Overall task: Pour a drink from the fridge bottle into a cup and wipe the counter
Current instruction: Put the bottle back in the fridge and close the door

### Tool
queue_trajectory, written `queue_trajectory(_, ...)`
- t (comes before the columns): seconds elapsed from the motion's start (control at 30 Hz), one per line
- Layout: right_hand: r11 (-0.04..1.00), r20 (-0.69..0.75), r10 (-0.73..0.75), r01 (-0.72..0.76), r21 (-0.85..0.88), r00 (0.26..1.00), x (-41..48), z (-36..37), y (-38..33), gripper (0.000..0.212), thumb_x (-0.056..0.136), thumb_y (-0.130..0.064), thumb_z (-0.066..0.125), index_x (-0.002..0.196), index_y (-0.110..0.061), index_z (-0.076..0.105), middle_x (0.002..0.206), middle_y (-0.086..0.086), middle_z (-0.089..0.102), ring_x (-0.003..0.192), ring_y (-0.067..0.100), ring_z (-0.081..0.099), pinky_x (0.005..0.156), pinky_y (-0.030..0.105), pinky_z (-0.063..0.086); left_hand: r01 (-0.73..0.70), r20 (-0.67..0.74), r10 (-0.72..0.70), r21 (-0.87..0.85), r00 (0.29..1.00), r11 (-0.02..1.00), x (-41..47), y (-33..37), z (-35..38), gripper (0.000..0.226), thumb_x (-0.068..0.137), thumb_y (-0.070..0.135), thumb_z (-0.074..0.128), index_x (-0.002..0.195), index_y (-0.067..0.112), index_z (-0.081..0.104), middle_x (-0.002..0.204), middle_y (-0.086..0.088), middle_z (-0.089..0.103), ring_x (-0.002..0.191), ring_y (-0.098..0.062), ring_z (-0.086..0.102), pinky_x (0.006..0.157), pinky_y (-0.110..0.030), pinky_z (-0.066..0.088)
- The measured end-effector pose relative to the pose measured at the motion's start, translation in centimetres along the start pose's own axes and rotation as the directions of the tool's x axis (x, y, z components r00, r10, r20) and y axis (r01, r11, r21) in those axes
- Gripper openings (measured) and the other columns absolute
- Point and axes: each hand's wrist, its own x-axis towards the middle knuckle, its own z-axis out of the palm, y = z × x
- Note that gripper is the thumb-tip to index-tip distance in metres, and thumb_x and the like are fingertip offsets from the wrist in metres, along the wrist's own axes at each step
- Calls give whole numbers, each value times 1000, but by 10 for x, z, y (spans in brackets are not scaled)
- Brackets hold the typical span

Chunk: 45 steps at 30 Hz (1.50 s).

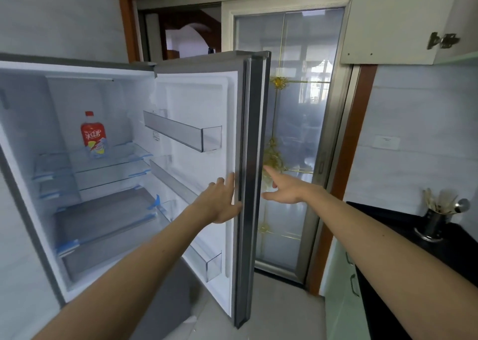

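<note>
The fridge stands wide open on the left. A red-labelled drink bottle point(94, 135) with a red cap stands upright on the upper glass shelf point(119, 156) inside. My left hand point(222, 200) lies with straight fingers flat against the inner face of the fridge door point(204, 102), near its edge. My right hand point(282, 186) is just beyond the door's outer edge point(254, 158), fingers spread and index finger extended, holding nothing. No cup or cloth is in view.
Empty door bins point(186, 133) line the open door. A black counter point(403, 226) runs along the right with a metal utensil holder point(437, 218) on it. A glass sliding door point(292, 133) stands behind the fridge door. An overhead cabinet point(403, 19) hangs upper right.
</note>
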Motion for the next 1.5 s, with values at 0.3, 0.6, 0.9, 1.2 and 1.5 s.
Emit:
queue_trajectory(0.3, 999, -20, -45, 45, 7, 999, 17, -4, 8, 96, 92, -42, 64, 157, -31, -6, 157, 12, 33, 138, 31, 41, 111, 45, 39, 38, -30, -37, 31, 999, 999, 4, 6, -4, 83, 97, 46, 50, 158, 16, 1, 147, -21, 42, 127, -39, 50, 103, -46, 45)
queue_trajectory(0.6, 997, -63, -75, 73, -31, 995, 25, -15, 8, 93, 94, -42, 61, 156, -36, -8, 160, 8, 28, 142, 28, 36, 114, 46, 36, 14, -78, -13, 14, 997, 1000, 2, 12, -14, 88, 97, 47, 49, 158, 19, -7, 143, -21, 44, 124, -37, 51, 102, -46, 46)
queue_trajectory(0.9, 955, -67, -271, 259, -146, 960, 25, -8, -10, 87, 94, -42, 58, 154, -42, -6, 162, 3, 23, 131, 23, 47, 107, 41, 43, 85, -139, -82, 12, 987, 996, -29, -20, -17, 89, 97, 46, 49, 158, 18, -11, 135, -21, 48, 117, -37, 54, 99, -46, 48)
queue_trajectory(1.2, 853, -226, -516, 520, -45, 826, 50, -16, -96, 89, 95, -32, 60, 155, -40, -5, 156, 7, 35, 123, 20, 53, 101, 42, 50, 182, -167, -183, -24, 969, 983, -73, -70, -31, 91, 97, 46, 48, 157, 17, -14, 137, -19, 46, 115, -34, 54, 99, -45, 47)
queue_trajectory(1.5, 748, -334, -633, 662, -34, 698, 80, -3, -190, 81, 101, -21, 51, 156, -33, -7, 145, 13, 37, 84, 17, 64, 77, 37, 59, 234, -168, -247, -91, 954, 968, -112, -129, -51, 94, 97, 38, 53, 156, 9, -13, 144, -21, 40, 122, -32, 50, 99, -36, 43)
